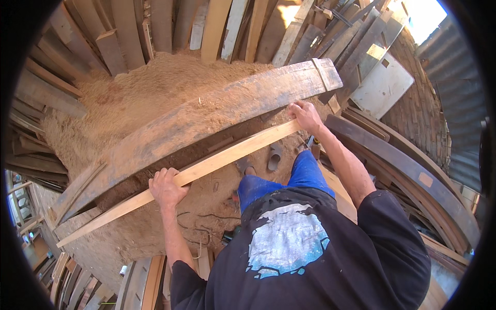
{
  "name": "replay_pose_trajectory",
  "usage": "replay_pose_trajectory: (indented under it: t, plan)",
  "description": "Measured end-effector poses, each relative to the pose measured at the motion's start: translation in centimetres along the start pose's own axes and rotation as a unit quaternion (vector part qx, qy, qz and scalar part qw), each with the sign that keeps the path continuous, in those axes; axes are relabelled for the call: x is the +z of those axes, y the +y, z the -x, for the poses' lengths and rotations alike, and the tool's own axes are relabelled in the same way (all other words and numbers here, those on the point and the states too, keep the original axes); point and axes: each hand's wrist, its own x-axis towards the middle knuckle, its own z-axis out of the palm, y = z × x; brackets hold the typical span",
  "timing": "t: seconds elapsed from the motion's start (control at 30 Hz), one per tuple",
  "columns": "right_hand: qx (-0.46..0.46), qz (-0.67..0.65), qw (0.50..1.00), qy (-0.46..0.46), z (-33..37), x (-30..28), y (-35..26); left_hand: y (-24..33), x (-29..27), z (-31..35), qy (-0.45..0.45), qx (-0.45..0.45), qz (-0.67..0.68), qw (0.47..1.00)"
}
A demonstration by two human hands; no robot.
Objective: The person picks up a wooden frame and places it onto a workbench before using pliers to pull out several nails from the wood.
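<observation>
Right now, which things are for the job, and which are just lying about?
In the job:
- long pale strip of wood
- left hand and right hand, both holding it
- probably the big dusty plank beside it

Seemingly just lying about:
- boards standing at the back
- white panel
- sawdust heaped behind the plank

Wooden strip (237,151): right end partly covered by right hand (307,118), beside the long plank's (206,113) near edge.
Standing boards (212,31): tops cut off by frame.
Dark object (230,235): 1, partly behind shirt (289,243); unidentified.
Yellow item (310,140): too small to identify.
</observation>
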Motion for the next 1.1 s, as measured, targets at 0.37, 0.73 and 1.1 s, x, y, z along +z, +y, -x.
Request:
replay_pose_trajectory:
  t: [0.37,0.73,1.1]
  plan:
    - [0.009,-0.002,1.000,0.023,-0.4,0.5,-0.9,-0.2,-0.5,0.3,0.005,-0.018,-0.009,1.000]
    - [-0.069,-0.080,0.994,-0.040,3.3,0.0,4.0,-1.1,-0.4,5.4,-0.014,-0.031,0.024,0.999]
    - [-0.064,0.001,0.991,-0.120,3.8,-1.2,1.6,1.1,-0.6,6.1,0.034,-0.062,0.019,0.997]
